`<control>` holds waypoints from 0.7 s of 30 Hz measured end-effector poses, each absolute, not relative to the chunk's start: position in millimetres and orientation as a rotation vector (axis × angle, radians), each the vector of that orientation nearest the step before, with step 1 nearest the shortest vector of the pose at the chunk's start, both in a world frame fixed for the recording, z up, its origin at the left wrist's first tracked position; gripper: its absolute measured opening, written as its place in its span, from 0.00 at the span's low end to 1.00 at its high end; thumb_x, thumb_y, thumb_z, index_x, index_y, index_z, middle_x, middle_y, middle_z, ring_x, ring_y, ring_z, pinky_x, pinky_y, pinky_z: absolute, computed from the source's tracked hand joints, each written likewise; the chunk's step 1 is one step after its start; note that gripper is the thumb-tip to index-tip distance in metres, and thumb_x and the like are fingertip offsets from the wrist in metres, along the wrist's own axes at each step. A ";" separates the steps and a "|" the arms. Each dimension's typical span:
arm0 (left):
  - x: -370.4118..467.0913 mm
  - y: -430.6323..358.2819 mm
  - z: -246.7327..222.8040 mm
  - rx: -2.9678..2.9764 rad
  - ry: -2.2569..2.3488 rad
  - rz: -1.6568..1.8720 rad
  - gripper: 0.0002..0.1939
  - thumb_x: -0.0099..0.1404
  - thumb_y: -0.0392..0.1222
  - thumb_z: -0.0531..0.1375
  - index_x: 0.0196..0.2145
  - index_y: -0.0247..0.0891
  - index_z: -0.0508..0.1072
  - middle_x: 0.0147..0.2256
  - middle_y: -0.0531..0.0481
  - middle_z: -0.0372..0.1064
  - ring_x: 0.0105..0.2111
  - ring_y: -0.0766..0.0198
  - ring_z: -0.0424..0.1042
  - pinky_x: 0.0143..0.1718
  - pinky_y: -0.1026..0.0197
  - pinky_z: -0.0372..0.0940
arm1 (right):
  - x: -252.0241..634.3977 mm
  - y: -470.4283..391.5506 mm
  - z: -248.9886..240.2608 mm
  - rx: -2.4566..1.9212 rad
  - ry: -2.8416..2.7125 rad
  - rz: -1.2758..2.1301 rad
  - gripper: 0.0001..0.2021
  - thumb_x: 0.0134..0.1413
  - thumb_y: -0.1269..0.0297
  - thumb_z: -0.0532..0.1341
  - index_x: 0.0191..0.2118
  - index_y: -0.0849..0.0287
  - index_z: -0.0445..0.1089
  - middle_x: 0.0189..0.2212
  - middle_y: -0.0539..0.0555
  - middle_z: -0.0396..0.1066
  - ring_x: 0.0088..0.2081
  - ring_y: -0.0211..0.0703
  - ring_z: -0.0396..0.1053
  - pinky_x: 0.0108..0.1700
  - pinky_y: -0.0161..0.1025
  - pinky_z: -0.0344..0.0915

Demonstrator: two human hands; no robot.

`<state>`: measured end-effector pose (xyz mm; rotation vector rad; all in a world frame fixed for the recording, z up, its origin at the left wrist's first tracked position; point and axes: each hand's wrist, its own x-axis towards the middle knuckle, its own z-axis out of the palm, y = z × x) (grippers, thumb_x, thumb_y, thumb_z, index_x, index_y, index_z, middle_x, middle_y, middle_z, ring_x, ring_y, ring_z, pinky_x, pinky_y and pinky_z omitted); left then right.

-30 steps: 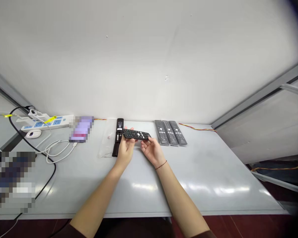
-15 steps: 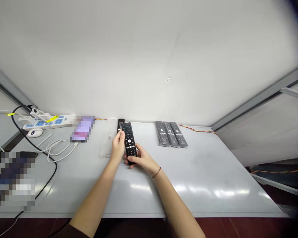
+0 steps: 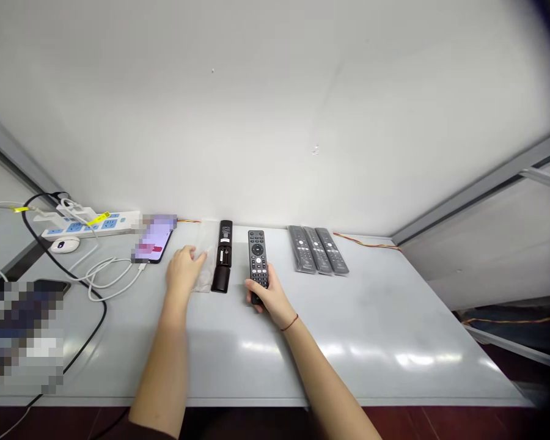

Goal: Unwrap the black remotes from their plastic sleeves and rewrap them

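Above the counter (image 3: 371,330), my right hand (image 3: 270,297) clasps a remote (image 3: 258,263) by its lower end, seemingly to keep its buttons visible; my left hand (image 3: 183,269), fingers loosely parted, is at the clear bag (image 3: 205,278).

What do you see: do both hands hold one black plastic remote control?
No, only the right hand holds the remote control, while the left hand is at the clear plastic bag.
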<state>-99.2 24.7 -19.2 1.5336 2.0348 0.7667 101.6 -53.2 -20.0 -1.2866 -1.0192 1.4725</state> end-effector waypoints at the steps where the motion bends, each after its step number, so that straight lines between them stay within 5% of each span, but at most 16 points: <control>1: -101.2 24.8 -21.0 1.477 2.042 0.753 0.16 0.53 0.48 0.63 0.38 0.37 0.73 0.36 0.41 0.71 0.42 0.47 0.69 0.47 0.49 0.60 | 101.5 -53.4 -19.3 -1.288 -1.020 1.481 0.20 0.47 0.60 0.63 0.43 0.54 0.52 0.17 0.40 0.61 0.13 0.31 0.57 0.10 0.28 0.51; 9: -99.1 23.0 -25.0 1.325 1.966 0.931 0.07 0.48 0.34 0.64 0.27 0.41 0.70 0.26 0.47 0.69 0.40 0.48 0.70 0.46 0.51 0.59 | 100.7 -55.0 -18.2 -1.307 -1.086 1.479 0.20 0.47 0.60 0.63 0.43 0.54 0.53 0.17 0.40 0.60 0.14 0.32 0.58 0.11 0.28 0.50; 13: -100.6 24.8 -21.5 1.281 1.920 1.017 0.05 0.50 0.36 0.62 0.22 0.41 0.69 0.25 0.47 0.68 0.40 0.49 0.70 0.46 0.52 0.60 | 102.3 -56.2 -17.0 -1.293 -1.155 1.474 0.20 0.47 0.62 0.63 0.45 0.53 0.54 0.21 0.42 0.60 0.17 0.34 0.63 0.13 0.28 0.53; 17: -97.6 26.7 -16.7 1.113 1.846 1.173 0.02 0.55 0.39 0.60 0.28 0.41 0.69 0.28 0.49 0.69 0.35 0.56 0.70 0.39 0.57 0.63 | 107.7 -60.7 -7.8 -1.279 -1.279 1.445 0.19 0.47 0.64 0.62 0.45 0.52 0.56 0.24 0.43 0.60 0.17 0.34 0.63 0.14 0.30 0.56; 21: -87.6 27.8 -14.2 0.805 1.642 1.287 0.11 0.59 0.45 0.60 0.39 0.40 0.67 0.28 0.53 0.68 0.19 0.69 0.64 0.23 0.66 0.61 | 117.3 -70.4 -1.3 -1.261 -1.402 1.484 0.18 0.47 0.66 0.62 0.45 0.52 0.58 0.25 0.44 0.60 0.17 0.33 0.62 0.16 0.31 0.58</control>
